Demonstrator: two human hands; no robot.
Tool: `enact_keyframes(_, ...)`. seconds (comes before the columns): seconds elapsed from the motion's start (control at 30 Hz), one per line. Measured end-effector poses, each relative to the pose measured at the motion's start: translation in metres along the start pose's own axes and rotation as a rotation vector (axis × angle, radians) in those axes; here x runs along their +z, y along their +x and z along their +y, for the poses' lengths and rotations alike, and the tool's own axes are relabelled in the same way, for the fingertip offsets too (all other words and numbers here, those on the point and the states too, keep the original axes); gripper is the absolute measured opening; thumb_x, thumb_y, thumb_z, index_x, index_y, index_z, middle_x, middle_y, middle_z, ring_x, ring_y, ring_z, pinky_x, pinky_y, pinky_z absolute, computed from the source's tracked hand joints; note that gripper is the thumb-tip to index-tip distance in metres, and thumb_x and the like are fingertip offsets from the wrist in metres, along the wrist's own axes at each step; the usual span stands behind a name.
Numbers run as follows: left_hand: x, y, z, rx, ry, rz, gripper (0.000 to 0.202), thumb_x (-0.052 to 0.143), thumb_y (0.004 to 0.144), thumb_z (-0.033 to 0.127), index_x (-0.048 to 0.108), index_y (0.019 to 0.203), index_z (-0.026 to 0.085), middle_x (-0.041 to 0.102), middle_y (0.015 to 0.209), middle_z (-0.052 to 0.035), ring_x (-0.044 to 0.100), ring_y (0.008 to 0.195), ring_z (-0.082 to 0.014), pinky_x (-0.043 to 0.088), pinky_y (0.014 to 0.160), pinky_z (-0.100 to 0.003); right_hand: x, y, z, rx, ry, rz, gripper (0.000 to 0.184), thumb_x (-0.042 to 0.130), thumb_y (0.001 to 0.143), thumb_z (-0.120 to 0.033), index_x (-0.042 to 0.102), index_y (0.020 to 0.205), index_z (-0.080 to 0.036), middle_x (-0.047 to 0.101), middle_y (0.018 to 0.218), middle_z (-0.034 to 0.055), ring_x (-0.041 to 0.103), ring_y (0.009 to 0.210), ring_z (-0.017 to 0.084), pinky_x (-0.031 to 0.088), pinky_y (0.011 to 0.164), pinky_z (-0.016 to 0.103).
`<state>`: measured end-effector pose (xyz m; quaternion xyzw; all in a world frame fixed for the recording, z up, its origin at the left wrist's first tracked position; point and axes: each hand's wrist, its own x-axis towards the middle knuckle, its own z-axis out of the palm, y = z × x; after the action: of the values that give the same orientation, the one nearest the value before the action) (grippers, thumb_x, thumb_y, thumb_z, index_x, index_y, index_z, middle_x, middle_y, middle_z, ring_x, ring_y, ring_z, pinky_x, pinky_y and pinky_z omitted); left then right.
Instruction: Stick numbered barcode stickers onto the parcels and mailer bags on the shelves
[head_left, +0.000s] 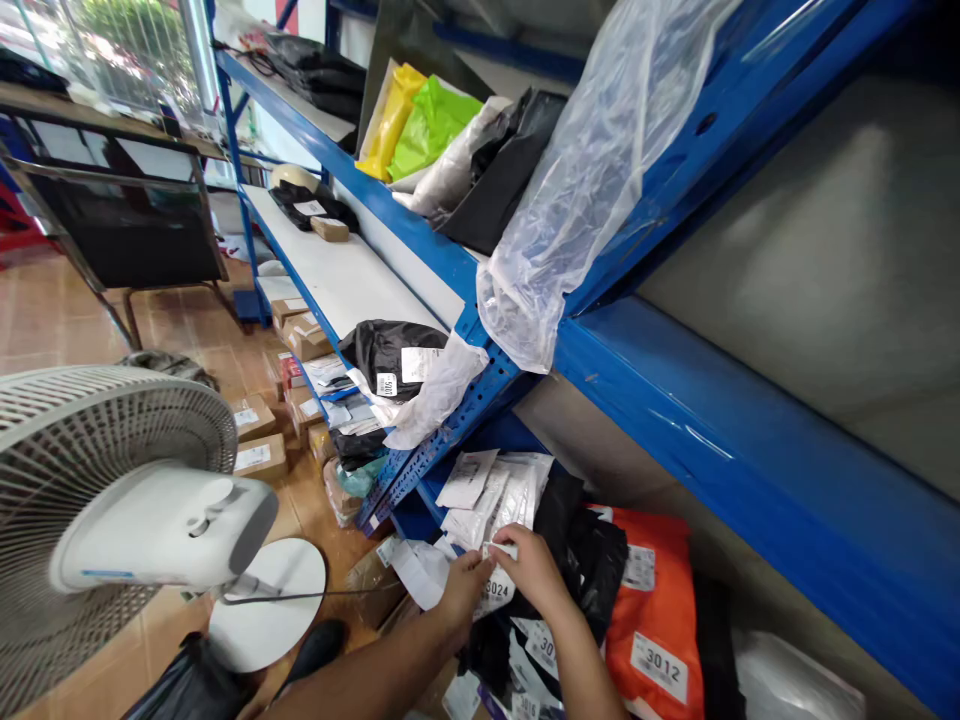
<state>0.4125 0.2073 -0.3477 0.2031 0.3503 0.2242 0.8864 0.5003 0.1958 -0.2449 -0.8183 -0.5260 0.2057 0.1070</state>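
Both hands meet over a row of parcels standing on the low shelf. My left hand (463, 592) is closed, its fingertips pinching one end of a small white label (502, 550). From the other side, my right hand (527, 568) pinches the same label between thumb and fingers. Just beneath them a larger sticker (496, 590) reading 3024 is partly covered by the fingers. White mailer bags (514, 490) stand behind the hands. To the right are a black plastic parcel (596, 555) and an orange parcel (651, 600) with a sticker reading 3012.
A blue shelf beam (750, 470) slants across the right, with a clear plastic sheet (600, 170) hanging from the rack. A white fan (150, 520) stands at left. Cardboard boxes (259, 455) lie on the floor. A black parcel (386, 350) rests on the middle shelf.
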Motion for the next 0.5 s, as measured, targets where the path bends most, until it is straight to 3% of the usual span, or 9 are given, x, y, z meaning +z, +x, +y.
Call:
enact_keyframes(0.13, 0.000, 0.007, -0.004, -0.037, -0.038, -0.017, 0.058, 0.074, 0.038, 0.065, 0.055, 0.060, 0.015, 0.052, 0.052, 0.0012, 0.046, 0.050, -0.0114, 0.033, 0.055, -0.027, 0.003, -0.001, 0.000, 0.049, -0.029, 0.004, 0.015, 0.053, 0.073, -0.013, 0.064, 0.081, -0.017, 0.068, 0.088, 0.0076, 0.061, 0.087, 0.020, 0.044, 0.080, 0.028)
enact_keyframes(0.33, 0.000, 0.020, -0.009, -0.023, 0.000, 0.084, 0.055, 0.071, 0.039, 0.067, 0.047, 0.049, 0.018, 0.045, 0.046, 0.0040, 0.040, 0.048, -0.0100, 0.032, 0.052, -0.027, 0.009, 0.000, -0.015, 0.113, -0.234, 0.055, 0.014, 0.050, 0.078, -0.015, 0.063, 0.076, -0.020, 0.067, 0.085, 0.0048, 0.061, 0.086, 0.019, 0.042, 0.076, 0.027)
enact_keyframes(0.5, -0.005, 0.015, -0.008, -0.035, 0.057, 0.057, 0.057, 0.071, 0.035, 0.069, 0.051, 0.051, 0.018, 0.048, 0.046, 0.0031, 0.044, 0.047, -0.0115, 0.033, 0.051, -0.026, 0.015, 0.003, -0.015, 0.155, -0.366, 0.071, 0.015, 0.052, 0.078, -0.015, 0.064, 0.074, -0.023, 0.067, 0.085, 0.0023, 0.059, 0.088, 0.019, 0.039, 0.076, 0.028)
